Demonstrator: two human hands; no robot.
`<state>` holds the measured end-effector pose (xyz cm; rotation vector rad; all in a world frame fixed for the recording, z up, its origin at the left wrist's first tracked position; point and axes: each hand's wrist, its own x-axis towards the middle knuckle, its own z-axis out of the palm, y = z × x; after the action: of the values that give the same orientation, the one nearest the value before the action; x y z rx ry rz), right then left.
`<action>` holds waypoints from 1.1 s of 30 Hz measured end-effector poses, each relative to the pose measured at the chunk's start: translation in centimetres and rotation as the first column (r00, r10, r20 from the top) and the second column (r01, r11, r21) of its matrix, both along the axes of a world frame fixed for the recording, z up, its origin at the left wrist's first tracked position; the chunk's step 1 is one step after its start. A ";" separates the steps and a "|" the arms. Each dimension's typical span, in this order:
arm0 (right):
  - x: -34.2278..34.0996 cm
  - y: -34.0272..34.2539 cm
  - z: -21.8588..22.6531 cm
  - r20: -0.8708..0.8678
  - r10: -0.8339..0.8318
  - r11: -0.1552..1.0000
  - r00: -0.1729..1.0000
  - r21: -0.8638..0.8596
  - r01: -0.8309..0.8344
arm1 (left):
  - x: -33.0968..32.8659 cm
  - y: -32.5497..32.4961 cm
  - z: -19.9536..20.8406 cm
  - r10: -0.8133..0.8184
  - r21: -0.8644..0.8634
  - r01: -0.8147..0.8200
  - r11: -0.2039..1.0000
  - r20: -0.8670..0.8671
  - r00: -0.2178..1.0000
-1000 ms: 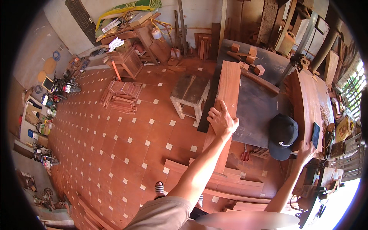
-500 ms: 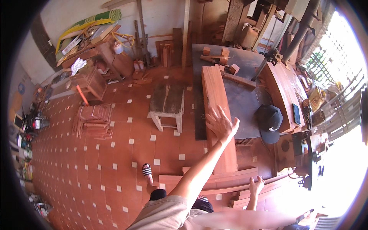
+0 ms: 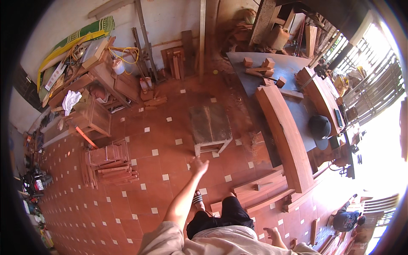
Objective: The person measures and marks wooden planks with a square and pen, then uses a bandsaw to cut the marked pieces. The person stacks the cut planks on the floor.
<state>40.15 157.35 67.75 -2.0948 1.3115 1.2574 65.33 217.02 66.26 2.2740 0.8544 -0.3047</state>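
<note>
My left hand [image 3: 198, 165] reaches forward over the tiled floor, just short of a low wooden stool [image 3: 210, 123] with a dark, worn top. Nothing is in it, and its thumb stands apart from the loosely bent fingers. Low at the right, near my body, hangs my right hand [image 3: 274, 233], empty with its fingers apart. A thick reddish wooden beam [image 3: 284, 136] lies along the near part of a dark tabletop [image 3: 250, 76], its near end jutting past the edge. Neither hand touches the beam.
Planks [image 3: 259, 187] lie on the floor ahead of my legs, a small dark piece on them. Cut blocks [image 3: 267, 63], a black cap [image 3: 319, 129] and a phone [image 3: 338, 118] are at the table. A wood stack [image 3: 112, 163] stands left; a person [image 3: 346, 220] is at lower right.
My left hand has come off the beam and moved left toward the stool. The view has turned, so the stool and table appear further right. My right hand shows lower, closer to my body.
</note>
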 end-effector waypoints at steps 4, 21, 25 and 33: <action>-1.1 5.6 1.8 0.320 -0.098 0.995 0.942 0.031 0.093 | 0.4 9.4 -5.8 0.144 -0.073 -0.160 0.984 -0.188 0.972; -7.4 24.0 4.6 0.095 -0.566 0.822 0.819 -0.010 0.570 | 25.1 18.0 -23.1 0.445 -0.919 -0.346 0.187 -0.235 0.864; -7.1 29.2 7.4 0.202 -0.502 0.849 0.841 -0.069 0.524 | 24.5 19.2 -23.9 0.503 -0.969 -0.233 0.085 -0.160 0.849; -4.3 37.9 8.0 0.036 -0.228 0.972 0.973 -0.058 0.230 | 17.6 32.6 -19.2 0.444 -0.989 -0.136 0.056 -0.097 0.891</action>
<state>35.89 195.20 75.79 -1.9274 1.5464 1.0981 82.93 249.63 47.10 0.7311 0.6149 -0.2678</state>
